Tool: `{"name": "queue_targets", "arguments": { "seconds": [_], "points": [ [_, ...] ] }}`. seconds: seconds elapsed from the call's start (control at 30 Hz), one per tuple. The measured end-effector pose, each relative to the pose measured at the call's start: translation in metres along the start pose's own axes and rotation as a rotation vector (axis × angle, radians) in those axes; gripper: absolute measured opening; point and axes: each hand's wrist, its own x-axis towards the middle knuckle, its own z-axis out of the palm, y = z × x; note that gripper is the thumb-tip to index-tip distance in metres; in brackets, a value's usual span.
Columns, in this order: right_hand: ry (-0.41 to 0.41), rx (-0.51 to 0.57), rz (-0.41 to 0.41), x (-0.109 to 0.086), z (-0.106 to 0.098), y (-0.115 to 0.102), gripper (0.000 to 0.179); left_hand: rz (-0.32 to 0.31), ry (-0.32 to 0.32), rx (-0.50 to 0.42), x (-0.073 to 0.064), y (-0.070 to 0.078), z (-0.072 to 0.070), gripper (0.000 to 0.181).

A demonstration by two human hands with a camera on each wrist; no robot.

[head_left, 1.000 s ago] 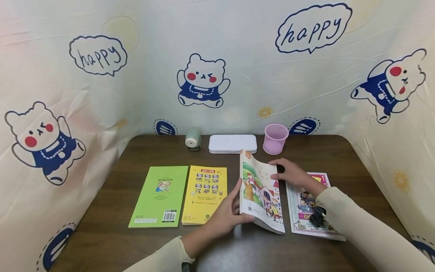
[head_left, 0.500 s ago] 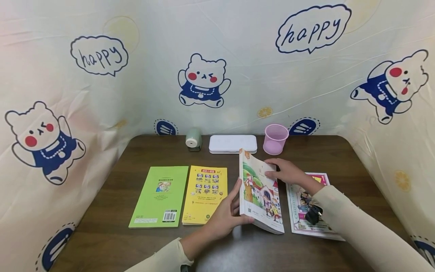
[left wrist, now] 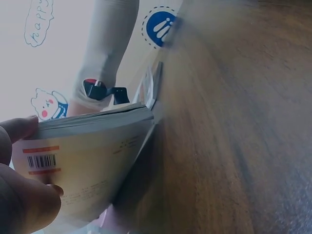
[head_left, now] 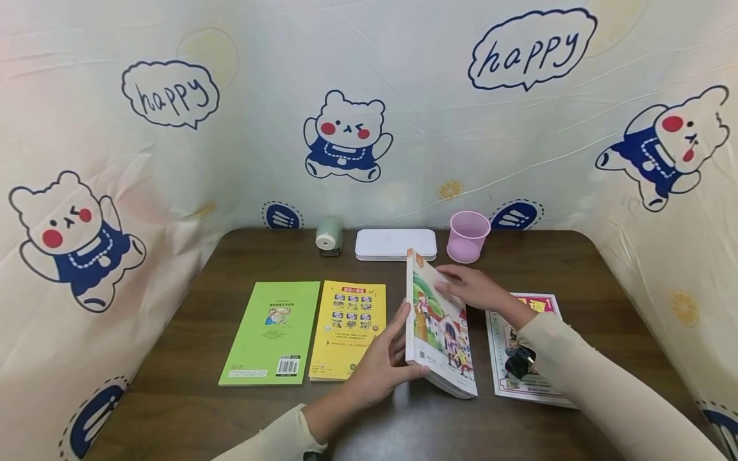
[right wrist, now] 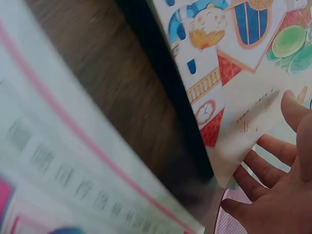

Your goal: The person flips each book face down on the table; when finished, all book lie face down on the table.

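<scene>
A thick paperback book (head_left: pixel 438 326) with a cartoon cover is held tilted up on the table, its spine on the left. My left hand (head_left: pixel 375 362) grips the lower spine side, thumb at the bottom. My right hand (head_left: pixel 475 288) pinches the upper right part of the book, thumb on the cover and fingers behind, as the right wrist view shows. In the left wrist view the back cover of the book (left wrist: pixel 92 168), with a barcode, faces the camera. Under my right forearm lies a pink and white book (head_left: pixel 527 378), partly hidden by the sleeve.
Left on the brown table (head_left: pixel 173 410) lie a green book (head_left: pixel 271 333) and a yellow book (head_left: pixel 348 326). Along the back stand a small pale green device (head_left: pixel 329 237), a white flat case (head_left: pixel 395 244) and a pink cup (head_left: pixel 467 237). A printed cloth (head_left: pixel 259 147) hangs behind.
My right hand has moved left along with the right side of the book, so the book stands more steeply. The left hand has hardly moved.
</scene>
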Motion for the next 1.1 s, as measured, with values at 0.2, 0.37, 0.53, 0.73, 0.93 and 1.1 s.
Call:
{"name": "queue_targets", "arguments": {
  "seconds": [0.2,0.37,0.53,0.73,0.93,1.1],
  "points": [
    [0.019,0.058,-0.058,0.008,0.004,-0.011,0.059,0.004,0.014,-0.002,-0.002,0.004,0.002,0.105],
    [0.014,0.111,-0.082,0.015,0.006,-0.022,0.060,0.014,0.025,0.010,-0.004,0.007,0.003,0.102],
    [0.023,0.153,-0.069,0.020,0.006,-0.034,0.063,0.025,0.033,0.057,-0.005,0.010,0.004,0.100],
    [0.046,0.220,-0.066,0.022,0.004,-0.048,0.063,0.059,0.037,0.092,-0.008,0.014,0.005,0.096],
    [0.061,0.332,-0.097,0.029,0.003,-0.061,0.059,0.081,0.066,0.172,-0.011,0.020,0.006,0.092],
    [0.052,0.436,-0.080,0.034,0.003,-0.071,0.060,0.080,0.086,0.229,-0.015,0.025,0.007,0.092]
  ]
}}
